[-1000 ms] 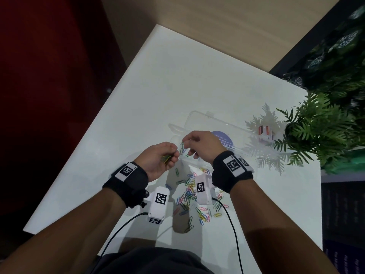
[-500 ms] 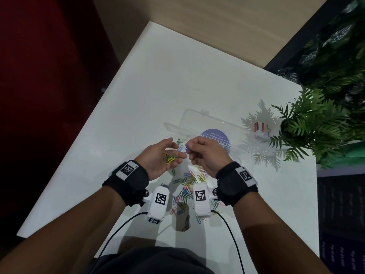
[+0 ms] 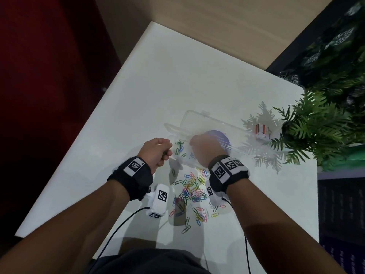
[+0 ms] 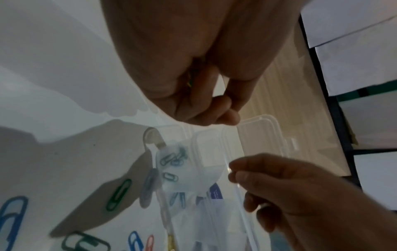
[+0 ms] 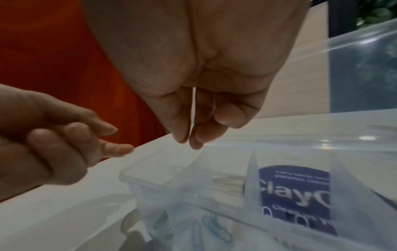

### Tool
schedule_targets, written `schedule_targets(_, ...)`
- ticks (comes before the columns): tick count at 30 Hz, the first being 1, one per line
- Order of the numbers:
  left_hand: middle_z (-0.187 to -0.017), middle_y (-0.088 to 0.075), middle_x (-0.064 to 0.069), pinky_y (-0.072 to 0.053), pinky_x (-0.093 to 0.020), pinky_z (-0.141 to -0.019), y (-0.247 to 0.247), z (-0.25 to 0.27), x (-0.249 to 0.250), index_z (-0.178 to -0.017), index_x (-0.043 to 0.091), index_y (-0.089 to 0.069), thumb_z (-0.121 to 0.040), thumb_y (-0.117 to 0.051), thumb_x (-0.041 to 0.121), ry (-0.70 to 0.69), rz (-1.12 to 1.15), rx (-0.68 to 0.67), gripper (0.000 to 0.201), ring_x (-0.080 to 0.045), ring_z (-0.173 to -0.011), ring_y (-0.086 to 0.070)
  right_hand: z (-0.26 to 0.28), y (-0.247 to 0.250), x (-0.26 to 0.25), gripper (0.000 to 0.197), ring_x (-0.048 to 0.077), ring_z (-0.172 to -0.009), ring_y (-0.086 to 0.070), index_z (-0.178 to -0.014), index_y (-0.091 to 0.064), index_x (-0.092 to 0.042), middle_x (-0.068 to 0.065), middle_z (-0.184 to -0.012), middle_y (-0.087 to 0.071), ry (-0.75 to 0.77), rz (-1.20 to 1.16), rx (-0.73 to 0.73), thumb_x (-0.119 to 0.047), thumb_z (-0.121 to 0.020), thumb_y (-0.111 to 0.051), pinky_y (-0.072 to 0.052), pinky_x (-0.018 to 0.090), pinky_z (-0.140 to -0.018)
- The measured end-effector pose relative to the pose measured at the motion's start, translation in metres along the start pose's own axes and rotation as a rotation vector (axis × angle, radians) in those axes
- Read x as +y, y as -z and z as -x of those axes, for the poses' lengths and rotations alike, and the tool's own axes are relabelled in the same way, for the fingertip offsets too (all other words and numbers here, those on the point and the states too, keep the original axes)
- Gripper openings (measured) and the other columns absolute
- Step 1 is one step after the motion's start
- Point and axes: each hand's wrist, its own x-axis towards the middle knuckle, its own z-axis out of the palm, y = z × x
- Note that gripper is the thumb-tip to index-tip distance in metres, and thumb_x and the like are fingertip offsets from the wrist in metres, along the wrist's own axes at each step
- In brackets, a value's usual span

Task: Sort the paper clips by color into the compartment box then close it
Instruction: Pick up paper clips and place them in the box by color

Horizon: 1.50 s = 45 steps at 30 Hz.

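Note:
A clear compartment box [image 3: 197,115] lies with its lid folded back on the white table [image 3: 158,86]. Several green clips [image 3: 179,144] lie in its left end compartment. Loose coloured paper clips [image 3: 189,192] are scattered between my wrists. My left hand [image 3: 158,151] is a fist just left of the box. In the left wrist view it [image 4: 206,101] grips a few clips, green and yellow [image 4: 190,81] showing in the palm. My right hand [image 3: 203,147] hovers over the box. In the right wrist view its thumb and forefinger [image 5: 189,142] point down, tips together, with no clip visible between them.
A potted fern [image 3: 316,131] and a small red-and-white object [image 3: 261,131] stand at the table's right. A round purple label [image 3: 221,137] sits on the lid. Cables run from the wrist cameras toward my body. The table's left edge runs diagonally beside my left arm.
My right hand left the left hand's fingertips and moved forward over the box. My left hand curled into a fist round its clips.

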Motion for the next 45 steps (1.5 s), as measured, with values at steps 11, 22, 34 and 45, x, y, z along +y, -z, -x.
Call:
schedule_targets(11,-0.061,-0.063,-0.003,-0.044,-0.02,-0.057,-0.006,-0.026,-0.01,-0.115,0.015,-0.066,-0.083,-0.066,0.015,-0.147,-0.506,0.069,0.032,-0.013,-0.058,-0.057,-0.022,-0.008,-0.007,0.042,0.032,-0.101,-0.058,-0.128,-0.05,-0.016,0.006,-0.122,-0.047,0.316,0.679,-0.322,-0.009,-0.087,-0.055,-0.052,0.041,-0.076)
schedule_targets(22,-0.063,-0.064,-0.003,-0.039,-0.018,-0.052,-0.003,-0.031,-0.013,-0.103,0.015,-0.068,-0.082,-0.07,0.019,-0.127,-0.486,0.064,0.022,-0.01,-0.055,-0.055,-0.037,-0.02,0.0,0.038,0.034,-0.099,-0.058,-0.131,-0.044,-0.01,0.009,-0.125,-0.043,0.34,0.773,-0.287,-0.012,-0.093,-0.047,-0.048,0.041,-0.069)
schedule_targets(34,-0.061,-0.065,-0.002,-0.04,-0.02,-0.056,-0.003,-0.033,-0.017,-0.103,0.015,-0.068,-0.082,-0.069,0.018,-0.122,-0.473,0.076,0.022,-0.01,-0.056,-0.056,-0.034,-0.018,0.001,0.045,0.035,-0.108,-0.054,-0.136,-0.042,-0.025,0.008,-0.122,-0.045,0.395,0.78,-0.357,-0.02,-0.092,-0.051,-0.051,0.046,-0.083)
schedule_targets(45,-0.059,-0.064,-0.001,-0.039,-0.021,-0.055,-0.004,-0.034,-0.019,-0.1,0.015,-0.068,-0.081,-0.07,0.021,-0.118,-0.481,0.082,0.02,-0.009,-0.053,-0.053,-0.037,-0.01,-0.003,0.031,0.032,-0.103,-0.057,-0.122,-0.054,-0.012,0.011,-0.118,-0.048,0.388,0.692,-0.397,-0.007,-0.092,-0.046,-0.049,0.041,-0.077)
